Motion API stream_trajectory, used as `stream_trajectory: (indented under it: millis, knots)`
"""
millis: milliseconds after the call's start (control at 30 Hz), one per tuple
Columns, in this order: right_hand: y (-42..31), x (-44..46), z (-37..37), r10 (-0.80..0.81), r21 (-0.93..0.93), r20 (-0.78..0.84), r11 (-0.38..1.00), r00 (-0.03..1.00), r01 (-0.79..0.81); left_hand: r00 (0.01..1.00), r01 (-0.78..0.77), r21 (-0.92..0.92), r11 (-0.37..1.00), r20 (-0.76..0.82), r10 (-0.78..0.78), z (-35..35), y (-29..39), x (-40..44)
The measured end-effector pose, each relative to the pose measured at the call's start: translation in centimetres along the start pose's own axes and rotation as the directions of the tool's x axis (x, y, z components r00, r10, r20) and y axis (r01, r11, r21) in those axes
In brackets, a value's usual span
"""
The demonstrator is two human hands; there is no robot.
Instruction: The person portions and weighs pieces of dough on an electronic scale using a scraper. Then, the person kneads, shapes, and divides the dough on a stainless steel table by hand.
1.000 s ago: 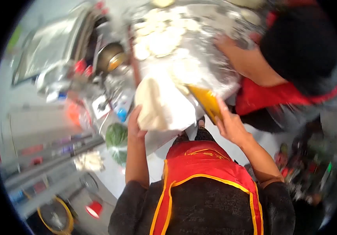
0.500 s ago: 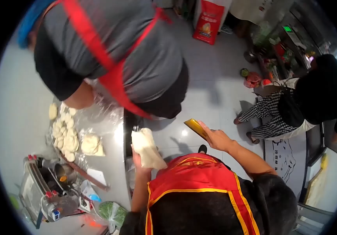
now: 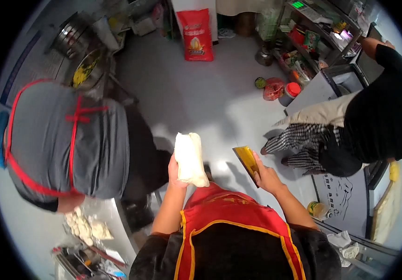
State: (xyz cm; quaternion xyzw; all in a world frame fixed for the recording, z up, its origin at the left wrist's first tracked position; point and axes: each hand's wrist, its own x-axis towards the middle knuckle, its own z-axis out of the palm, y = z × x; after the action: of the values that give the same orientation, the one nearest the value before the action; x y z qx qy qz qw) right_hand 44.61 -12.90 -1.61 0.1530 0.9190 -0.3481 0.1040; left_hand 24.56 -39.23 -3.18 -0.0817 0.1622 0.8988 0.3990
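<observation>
My left hand (image 3: 176, 171) supports a thick, pale block of dough (image 3: 190, 157) from its left side and underneath; most of the fingers are hidden behind it. The dough is held upright in front of my red apron, over the floor. In my right hand (image 3: 267, 177) is a dough scraper (image 3: 246, 161) with a yellow handle and a straight metal edge, gripped at its right side. A gap separates the scraper from the dough.
At left, a person (image 3: 70, 140) in grey bends over a metal worktable (image 3: 122, 219) bearing dough pieces (image 3: 82, 227). Another person (image 3: 373, 116) in black stands at right beside grey cabinets. A red sack (image 3: 196, 35), a red-lidded jar (image 3: 290, 93) and stocked shelves (image 3: 299, 56) are farther off.
My view has turned away from the worktable toward the open floor. The dough and scraper have come along, still held in the same hands. The person in grey now appears farther left and lower.
</observation>
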Motion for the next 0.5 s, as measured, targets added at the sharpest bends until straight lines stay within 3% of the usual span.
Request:
stream_trajectory:
  millis: [100, 133, 200, 300, 333, 367, 433, 467, 500]
  knots:
    - [2.2, 4.6, -0.7, 0.007, -0.011, -0.076, 1.000, 0.997, -0.008, 0.999, 0.027, -0.006, 1.000, 0.027, -0.027, 0.9, 1.7, 7.7]
    - [2.9, 6.8, -1.2, -0.004, -0.028, -0.109, 1.000, 0.994, 0.001, 0.987, -0.001, 0.031, 1.000, 0.159, -0.004, 1.0, 2.1, 10.8]
    - [3.9, 10.8, -3.1, 0.059, -0.052, -0.121, 0.996, 0.991, -0.065, 0.960, 0.149, -0.079, 0.986, 0.251, -0.125, 1.8, 2.9, 17.0]
    - [4.3, 16.3, -7.2, 0.174, -0.010, -0.160, 0.984, 0.972, -0.178, 0.964, 0.204, 0.080, 0.976, 0.156, -0.214, 1.5, 3.9, 25.8]
    - [4.6, 17.6, -9.8, 0.207, 0.012, -0.181, 0.978, 0.961, -0.208, 0.940, 0.296, 0.045, 0.954, 0.165, -0.300, 3.7, 3.6, 28.5]
    - [5.4, 19.3, -11.0, 0.177, -0.014, -0.227, 0.983, 0.958, -0.185, 0.950, 0.117, 0.297, 0.948, 0.244, -0.194, 4.8, 3.5, 30.2]
    - [4.5, 22.4, -15.6, 0.254, -0.011, -0.233, 0.964, 0.939, -0.264, 0.952, 0.298, 0.225, 0.927, -0.005, -0.305, 8.1, 3.6, 36.4]
    - [4.3, 24.0, -17.2, 0.296, 0.000, -0.230, 0.953, 0.927, -0.304, 0.908, 0.388, 0.114, 0.914, 0.121, -0.401, 9.5, 3.8, 39.3]
    - [5.1, 25.6, -18.4, 0.298, 0.068, -0.278, 0.954, 0.913, -0.291, 0.888, 0.437, 0.148, 0.887, 0.087, -0.452, 11.2, 4.0, 42.0]
